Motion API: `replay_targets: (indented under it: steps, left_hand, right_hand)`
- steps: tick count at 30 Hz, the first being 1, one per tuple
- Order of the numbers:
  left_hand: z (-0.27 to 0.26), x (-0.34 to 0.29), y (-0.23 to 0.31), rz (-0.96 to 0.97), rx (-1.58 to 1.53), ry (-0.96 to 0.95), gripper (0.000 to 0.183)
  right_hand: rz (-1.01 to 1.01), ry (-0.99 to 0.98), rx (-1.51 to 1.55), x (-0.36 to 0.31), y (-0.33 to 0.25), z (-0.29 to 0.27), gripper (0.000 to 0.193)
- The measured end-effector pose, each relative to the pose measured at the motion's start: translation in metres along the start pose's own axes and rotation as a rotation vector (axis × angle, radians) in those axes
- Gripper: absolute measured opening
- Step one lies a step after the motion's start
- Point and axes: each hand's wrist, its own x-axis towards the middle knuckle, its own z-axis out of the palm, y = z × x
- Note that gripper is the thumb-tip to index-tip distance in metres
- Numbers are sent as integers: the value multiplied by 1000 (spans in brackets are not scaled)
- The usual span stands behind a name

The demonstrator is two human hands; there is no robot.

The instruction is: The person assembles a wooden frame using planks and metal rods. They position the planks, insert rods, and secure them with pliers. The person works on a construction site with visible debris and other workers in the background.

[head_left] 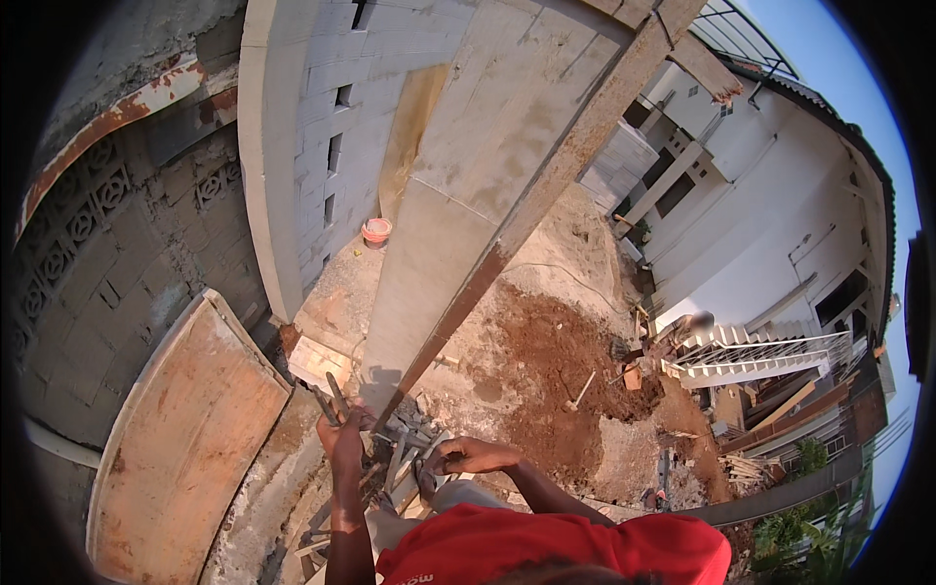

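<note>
Left of both hands stood a wooden board point(185, 444); the left hand point(343, 434) gripped a slim two-pronged tool point(337, 395), probably best kept clear of the post point(579, 146) beyond; right of it, the right hand point(473, 455) curled, its hold unclear.

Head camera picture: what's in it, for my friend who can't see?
A person in a red shirt grips something thin in the left hand, right hand nearby. Around are loose brown soil, a block wall and white stairs.

The hands point(344, 434) lie between board point(185, 444) and staircase point(751, 370).
</note>
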Motion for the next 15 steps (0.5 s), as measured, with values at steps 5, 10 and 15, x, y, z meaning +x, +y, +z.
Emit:
replay_targets:
  steps: [5,10,15]
  left_hand:
    - [37,-6,28,89,113,-118,19]
    - [72,1,70,113,247,-195,23]
    - [108,11,101,36,46,-227,26]
  right_hand:
    - [130,161,476,9,-41,-14,33]
    - [-145,497,320,10,-26,-50,31]
    - [-143,567,346,-4,-67,-90,30]
